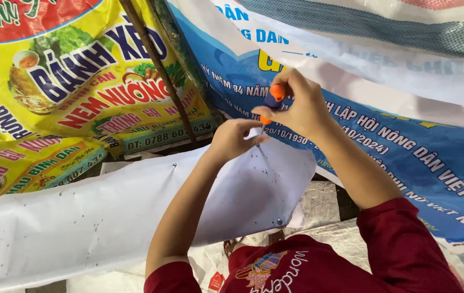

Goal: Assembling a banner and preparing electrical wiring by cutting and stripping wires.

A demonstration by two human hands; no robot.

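1. The right hand (302, 108) is closed tight around a screwdriver (272, 103) with an orange and blue handle, held tip down.
2. The left hand (232, 138) pinches the top edge of a white sheet (107, 211), right by the tip.
3. The sheet lies across the middle, with small dark specks on it.
4. A yellow banner (80, 81) hangs behind on the left, a blue banner (405, 152) on the right.

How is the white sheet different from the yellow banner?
The white sheet is plain with small dark specks; the yellow banner carries bright food pictures and lettering. The left hand touches the white sheet, where the right hand holds a screwdriver; nobody touches the yellow banner. Both look like flexible printed sheeting.
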